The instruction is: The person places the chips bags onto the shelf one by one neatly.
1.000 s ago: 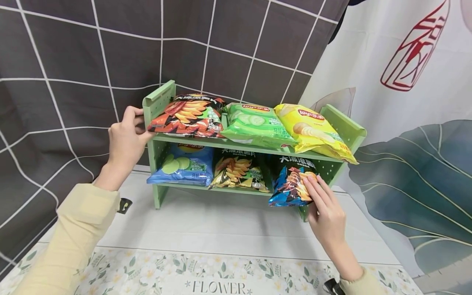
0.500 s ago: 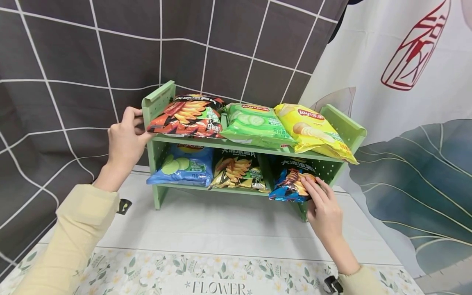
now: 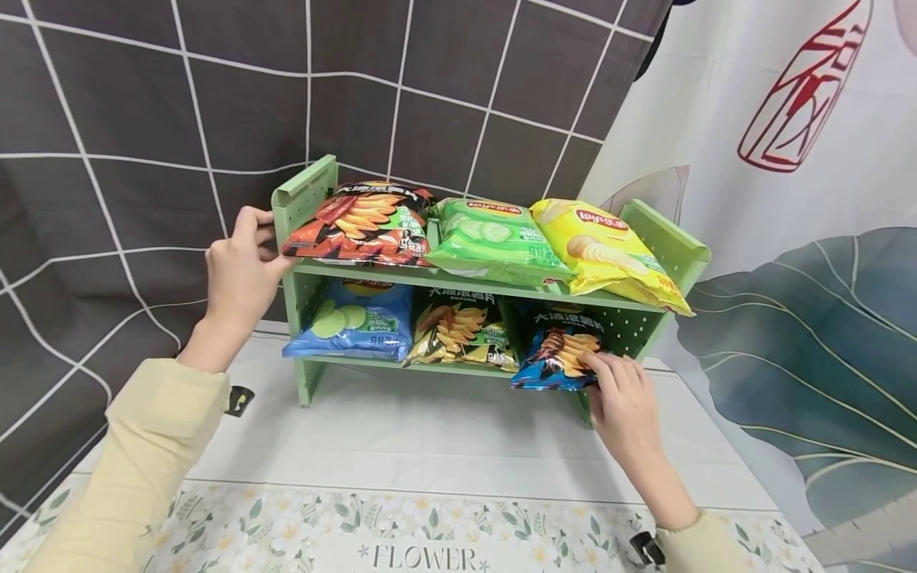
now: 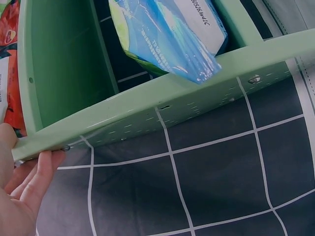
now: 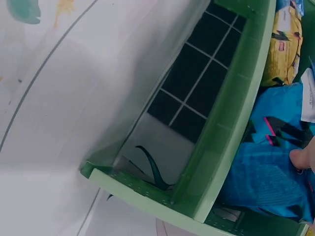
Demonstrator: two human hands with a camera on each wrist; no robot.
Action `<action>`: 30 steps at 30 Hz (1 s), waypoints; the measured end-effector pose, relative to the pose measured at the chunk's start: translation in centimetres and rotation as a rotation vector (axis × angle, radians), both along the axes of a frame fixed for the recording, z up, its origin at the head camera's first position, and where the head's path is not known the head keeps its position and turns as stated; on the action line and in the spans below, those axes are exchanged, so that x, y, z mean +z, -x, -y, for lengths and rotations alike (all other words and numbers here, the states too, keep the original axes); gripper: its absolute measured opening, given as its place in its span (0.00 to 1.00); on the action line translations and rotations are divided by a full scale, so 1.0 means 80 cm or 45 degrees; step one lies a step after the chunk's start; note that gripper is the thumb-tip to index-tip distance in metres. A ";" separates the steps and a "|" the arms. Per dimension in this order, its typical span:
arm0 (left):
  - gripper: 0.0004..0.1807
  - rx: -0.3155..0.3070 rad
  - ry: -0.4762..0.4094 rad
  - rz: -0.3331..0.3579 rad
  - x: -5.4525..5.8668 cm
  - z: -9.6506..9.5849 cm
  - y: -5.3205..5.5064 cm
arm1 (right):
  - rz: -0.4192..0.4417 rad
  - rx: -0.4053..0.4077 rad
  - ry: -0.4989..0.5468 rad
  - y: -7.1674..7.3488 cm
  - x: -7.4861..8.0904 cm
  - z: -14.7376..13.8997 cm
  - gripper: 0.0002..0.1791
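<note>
My left hand (image 3: 239,278) grips the left side panel of a green two-tier shelf (image 3: 304,199), thumb at its front edge. In the left wrist view, fingers of the left hand (image 4: 24,191) lie against the panel's outer face. At the lower tier's right end, my right hand (image 3: 626,414) pinches a black-and-blue chip bag (image 3: 555,350) by its right front corner. Most of this bag sits inside the compartment, its front end jutting past the shelf edge. The right wrist view shows the thumb (image 5: 302,157) on the bag's blue underside (image 5: 268,172).
On the upper tier lie a red chip bag (image 3: 365,227), a green one (image 3: 497,239) and a yellow one (image 3: 609,247). A blue bag (image 3: 358,322) and a black-and-gold bag (image 3: 462,330) share the lower tier. A dark checked cloth (image 3: 179,119) hangs behind.
The black-and-blue chip bag has gone deeper into the lower right compartment, settling flatter and slightly left. My right hand moved left with it; the left hand keeps its hold on the shelf.
</note>
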State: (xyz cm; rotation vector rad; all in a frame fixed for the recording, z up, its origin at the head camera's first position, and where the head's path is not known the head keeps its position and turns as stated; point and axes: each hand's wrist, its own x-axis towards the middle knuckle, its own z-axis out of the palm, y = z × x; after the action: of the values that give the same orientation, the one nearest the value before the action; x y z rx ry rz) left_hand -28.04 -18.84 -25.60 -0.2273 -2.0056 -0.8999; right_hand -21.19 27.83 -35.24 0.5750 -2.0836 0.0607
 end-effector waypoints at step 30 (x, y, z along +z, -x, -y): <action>0.23 -0.010 -0.004 0.015 0.001 0.000 -0.001 | 0.351 -0.127 -0.052 0.022 -0.023 -0.020 0.34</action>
State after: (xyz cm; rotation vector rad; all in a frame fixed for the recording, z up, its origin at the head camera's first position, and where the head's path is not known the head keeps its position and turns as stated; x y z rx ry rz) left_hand -27.99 -18.85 -25.55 -0.2285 -2.0157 -0.9111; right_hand -22.95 29.43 -37.07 0.5085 -2.3832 0.0419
